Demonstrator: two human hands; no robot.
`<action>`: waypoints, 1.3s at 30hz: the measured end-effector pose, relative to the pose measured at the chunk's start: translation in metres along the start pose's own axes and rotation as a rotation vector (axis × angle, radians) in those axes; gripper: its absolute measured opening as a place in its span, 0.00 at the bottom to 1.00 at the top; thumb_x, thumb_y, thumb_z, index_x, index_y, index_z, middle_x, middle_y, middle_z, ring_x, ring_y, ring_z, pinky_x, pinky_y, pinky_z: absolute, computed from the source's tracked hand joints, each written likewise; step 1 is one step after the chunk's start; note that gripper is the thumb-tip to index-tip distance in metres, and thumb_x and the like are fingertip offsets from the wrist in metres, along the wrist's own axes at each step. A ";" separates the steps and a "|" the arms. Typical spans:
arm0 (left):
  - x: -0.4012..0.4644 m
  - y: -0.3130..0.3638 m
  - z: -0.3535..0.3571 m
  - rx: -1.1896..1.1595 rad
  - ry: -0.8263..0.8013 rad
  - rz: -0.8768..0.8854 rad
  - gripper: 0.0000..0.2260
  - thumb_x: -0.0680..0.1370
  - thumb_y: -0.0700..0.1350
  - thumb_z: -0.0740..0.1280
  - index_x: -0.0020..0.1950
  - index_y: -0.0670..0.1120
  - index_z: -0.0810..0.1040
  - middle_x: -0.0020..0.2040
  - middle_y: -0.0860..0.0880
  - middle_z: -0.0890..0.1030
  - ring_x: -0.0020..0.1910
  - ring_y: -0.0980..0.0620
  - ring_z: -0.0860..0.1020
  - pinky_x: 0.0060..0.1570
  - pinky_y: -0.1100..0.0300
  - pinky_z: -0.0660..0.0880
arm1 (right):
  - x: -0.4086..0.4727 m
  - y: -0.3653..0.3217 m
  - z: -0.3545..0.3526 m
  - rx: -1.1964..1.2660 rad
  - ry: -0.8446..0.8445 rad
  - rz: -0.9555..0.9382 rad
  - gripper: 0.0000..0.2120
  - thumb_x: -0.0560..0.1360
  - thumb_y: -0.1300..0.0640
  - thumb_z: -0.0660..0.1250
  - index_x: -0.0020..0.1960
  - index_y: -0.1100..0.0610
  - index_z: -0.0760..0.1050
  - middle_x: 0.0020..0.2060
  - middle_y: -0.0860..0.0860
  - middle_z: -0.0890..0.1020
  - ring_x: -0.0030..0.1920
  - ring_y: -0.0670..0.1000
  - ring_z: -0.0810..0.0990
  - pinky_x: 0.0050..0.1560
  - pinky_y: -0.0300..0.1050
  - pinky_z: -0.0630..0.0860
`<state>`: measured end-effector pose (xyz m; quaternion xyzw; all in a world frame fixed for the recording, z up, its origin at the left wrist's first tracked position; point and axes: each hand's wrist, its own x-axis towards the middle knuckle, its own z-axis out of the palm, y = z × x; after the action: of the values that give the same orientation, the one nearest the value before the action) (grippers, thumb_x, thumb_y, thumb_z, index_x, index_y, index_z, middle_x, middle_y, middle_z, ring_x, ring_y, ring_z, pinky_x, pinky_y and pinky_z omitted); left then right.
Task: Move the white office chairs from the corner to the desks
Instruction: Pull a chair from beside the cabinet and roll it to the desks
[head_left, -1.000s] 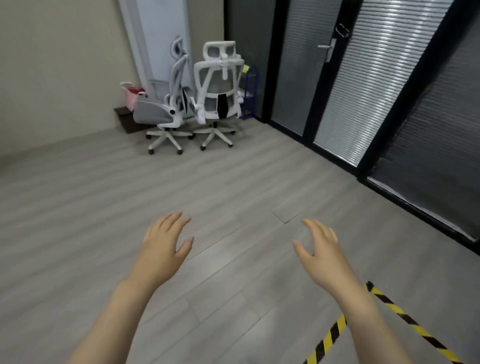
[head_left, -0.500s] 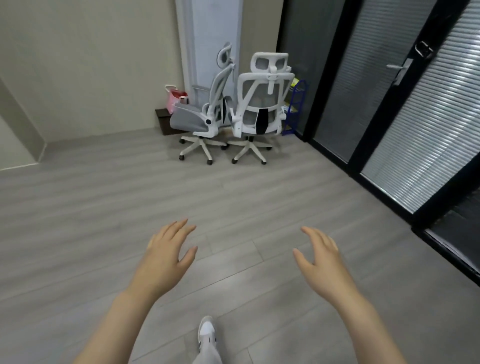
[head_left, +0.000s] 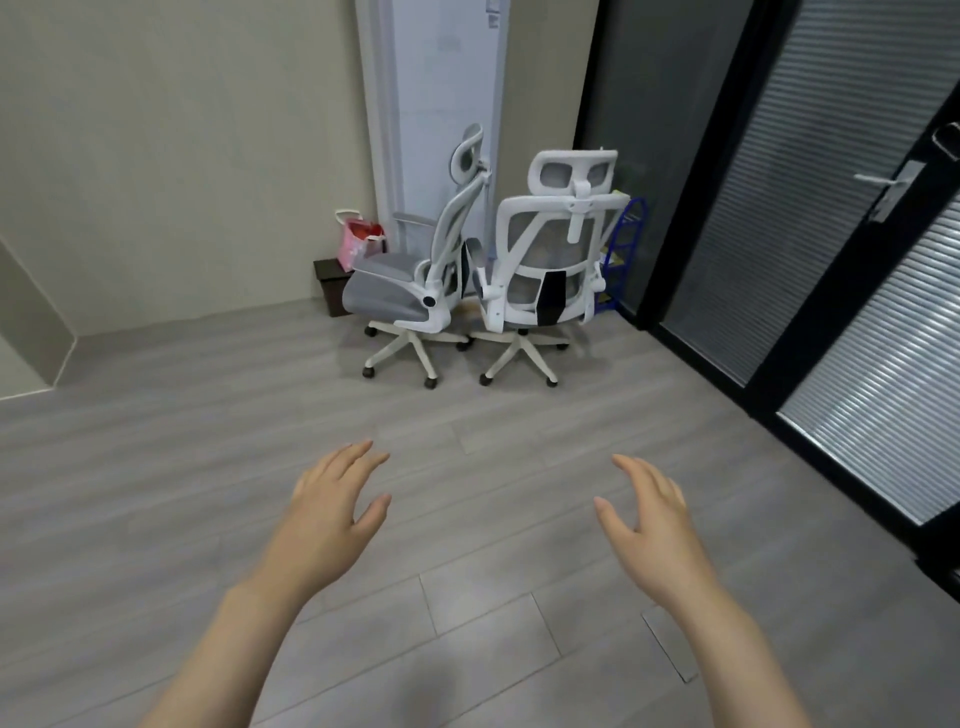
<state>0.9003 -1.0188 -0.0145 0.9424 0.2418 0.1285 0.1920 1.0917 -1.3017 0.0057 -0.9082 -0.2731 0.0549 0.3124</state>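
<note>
Two white office chairs, corner of room, side by side on grey floor (head_left: 156, 467): left chair (head_left: 415, 275) in profile, right chair (head_left: 550, 265) back-on. Behind: pink bag (head_left: 358, 241), dark box (head_left: 330, 283), blue rack (head_left: 621, 249). Left hand (head_left: 327, 519) and right hand (head_left: 654, 525) raised, well apart from chairs, fingers loosely spread, holding nothing.

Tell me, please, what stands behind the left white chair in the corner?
Behind the left chair stand a dark box with a pink bag on it, against the wall. The chair's seat covers the box's right side.
</note>
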 end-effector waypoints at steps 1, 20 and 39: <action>0.019 -0.003 0.004 -0.006 -0.007 0.002 0.20 0.80 0.52 0.63 0.72 0.52 0.69 0.75 0.53 0.64 0.75 0.51 0.60 0.72 0.53 0.56 | 0.020 0.002 0.004 0.009 -0.004 0.003 0.25 0.78 0.52 0.65 0.73 0.54 0.65 0.72 0.50 0.68 0.73 0.51 0.60 0.74 0.48 0.60; 0.470 -0.010 0.074 -0.030 0.039 -0.031 0.24 0.75 0.55 0.59 0.70 0.48 0.72 0.73 0.49 0.68 0.73 0.47 0.65 0.71 0.48 0.62 | 0.504 0.044 0.017 -0.043 -0.081 -0.107 0.24 0.78 0.51 0.64 0.73 0.52 0.64 0.72 0.50 0.66 0.74 0.51 0.60 0.73 0.47 0.59; 0.883 -0.151 0.076 -0.041 0.102 -0.018 0.20 0.78 0.50 0.66 0.70 0.52 0.71 0.74 0.52 0.66 0.74 0.52 0.63 0.71 0.55 0.58 | 0.928 -0.041 0.121 -0.016 -0.127 -0.186 0.25 0.79 0.49 0.63 0.74 0.48 0.62 0.72 0.46 0.65 0.73 0.47 0.58 0.72 0.45 0.58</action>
<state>1.6152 -0.4736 -0.0148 0.9284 0.2569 0.1797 0.1997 1.8242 -0.7174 -0.0011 -0.8760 -0.3760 0.0810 0.2911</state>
